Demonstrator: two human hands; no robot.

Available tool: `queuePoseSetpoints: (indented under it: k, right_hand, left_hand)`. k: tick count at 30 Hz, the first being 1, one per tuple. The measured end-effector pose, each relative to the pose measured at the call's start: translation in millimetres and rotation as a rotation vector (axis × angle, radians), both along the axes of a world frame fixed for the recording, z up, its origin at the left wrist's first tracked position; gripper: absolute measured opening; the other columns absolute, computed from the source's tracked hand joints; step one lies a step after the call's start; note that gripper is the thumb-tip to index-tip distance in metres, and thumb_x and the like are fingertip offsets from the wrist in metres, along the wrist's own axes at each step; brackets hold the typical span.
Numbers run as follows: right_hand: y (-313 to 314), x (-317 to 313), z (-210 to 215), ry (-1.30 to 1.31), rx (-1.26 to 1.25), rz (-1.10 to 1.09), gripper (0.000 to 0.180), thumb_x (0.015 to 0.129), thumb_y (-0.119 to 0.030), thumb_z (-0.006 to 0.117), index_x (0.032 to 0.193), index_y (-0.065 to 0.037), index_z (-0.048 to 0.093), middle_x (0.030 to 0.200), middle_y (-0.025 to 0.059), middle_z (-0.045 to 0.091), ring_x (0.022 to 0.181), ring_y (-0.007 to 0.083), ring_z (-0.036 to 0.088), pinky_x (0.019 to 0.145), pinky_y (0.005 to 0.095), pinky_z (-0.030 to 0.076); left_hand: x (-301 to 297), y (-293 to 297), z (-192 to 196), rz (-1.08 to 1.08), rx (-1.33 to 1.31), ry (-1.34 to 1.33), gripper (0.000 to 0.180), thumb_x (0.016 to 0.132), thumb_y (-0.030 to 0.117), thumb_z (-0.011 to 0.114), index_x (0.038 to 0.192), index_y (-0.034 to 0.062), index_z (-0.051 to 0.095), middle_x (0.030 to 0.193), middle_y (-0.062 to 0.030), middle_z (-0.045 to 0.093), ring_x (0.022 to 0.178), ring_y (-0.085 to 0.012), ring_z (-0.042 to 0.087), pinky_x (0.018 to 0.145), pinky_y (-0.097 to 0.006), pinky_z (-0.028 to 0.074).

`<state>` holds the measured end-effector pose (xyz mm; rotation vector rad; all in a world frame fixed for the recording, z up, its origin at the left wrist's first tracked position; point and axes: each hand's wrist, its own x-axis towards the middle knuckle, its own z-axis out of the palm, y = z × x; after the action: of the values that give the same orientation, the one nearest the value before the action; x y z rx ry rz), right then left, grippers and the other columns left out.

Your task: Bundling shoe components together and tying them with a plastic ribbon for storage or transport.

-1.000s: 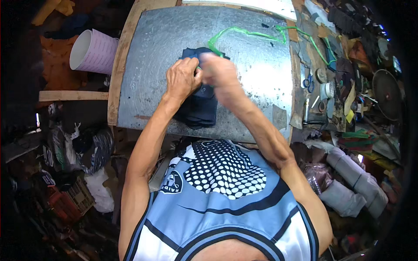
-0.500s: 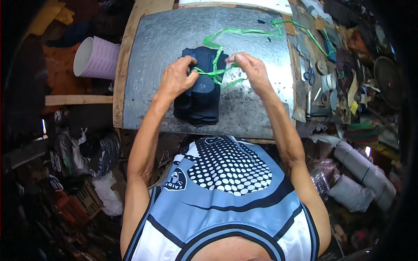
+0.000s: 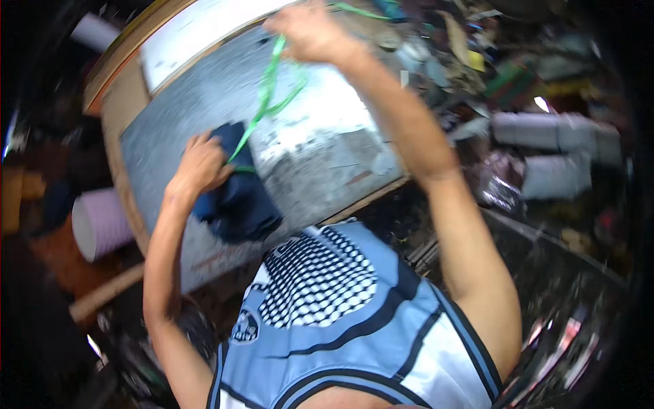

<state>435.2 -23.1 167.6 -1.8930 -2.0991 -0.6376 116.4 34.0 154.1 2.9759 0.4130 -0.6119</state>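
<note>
A dark folded bundle of cloth-like pieces [image 3: 245, 204] lies on the grey metal-topped table, tilted in the view. A green plastic strip [image 3: 267, 88] crosses the bundle and rises taut from it toward the far side. My left hand [image 3: 201, 163] is closed at the bundle's upper left, its thumb and fingertips at the strip where it meets the bundle. Far out over the table's back, my right hand [image 3: 310, 31] is closed on the strip, blurred by motion. A looser loop of the strip hangs below that hand.
A white panel [image 3: 204, 41] borders the table's far edge. A pale pink roll [image 3: 102, 221] stands beyond the left edge. Tools and scraps clutter the right side, with a yellow piece [image 3: 475, 61] among them. Wrapped rolls [image 3: 552, 133] lie farther right.
My right hand has swung up and away, drawing the green strip out long. My left hand stays at the bundle. The whole view has turned and shifted, with blur.
</note>
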Motion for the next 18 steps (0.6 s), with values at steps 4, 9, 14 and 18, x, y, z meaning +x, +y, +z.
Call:
queuePoseSetpoints:
  k: [4, 9, 14, 18]
  right_hand:
    - [-93, 6, -56, 0.561, -0.610, -0.173, 0.071, 0.076, -0.050, 0.067, 0.134, -0.012, 0.051, 0.138, 0.0168, 0.048, 0.130, 0.0337, 0.043, 0.109, 0.0513, 0.029]
    - [-150, 70, -122, 0.581, -0.335, -0.793, 0.030, 0.084, -0.023, 0.052, 0.101, -0.004, 0.068, 0.099, 0.0226, 0.067, 0.094, 0.0403, 0.064, 0.080, 0.0491, 0.051]
    - [-110, 124, -198, 0.319, -0.170, -0.653, 0.019, 0.080, -0.014, 0.057, 0.075, -0.001, 0.071, 0.078, 0.0224, 0.067, 0.076, 0.0377, 0.067, 0.067, 0.0464, 0.053]
    - [-109, 183, -220, 0.418, -0.258, -0.868, 0.020, 0.081, -0.018, 0.060, 0.084, 0.000, 0.069, 0.087, 0.0248, 0.068, 0.086, 0.0412, 0.066, 0.075, 0.0490, 0.052]
  left_hand:
    - [-3, 8, 3, -0.023, -0.164, -0.064, 0.026, 0.078, 0.032, 0.067, 0.079, 0.0065, 0.074, 0.100, -0.0130, 0.065, 0.117, -0.0359, 0.050, 0.099, -0.047, 0.036]
    - [7, 11, 4, -0.049, -0.161, 0.048, 0.024, 0.075, 0.030, 0.068, 0.077, 0.0068, 0.074, 0.090, -0.0110, 0.065, 0.106, -0.0324, 0.055, 0.097, -0.047, 0.037]
    - [0, 12, -10, -0.166, 0.010, 0.047, 0.019, 0.069, 0.024, 0.067, 0.066, 0.0059, 0.067, 0.076, -0.0142, 0.064, 0.085, -0.0320, 0.060, 0.087, -0.046, 0.043]
    - [35, 26, 26, -0.044, -0.266, 0.151, 0.024, 0.079, 0.024, 0.067, 0.080, 0.0001, 0.070, 0.080, -0.0207, 0.067, 0.079, -0.0359, 0.065, 0.069, -0.044, 0.051]
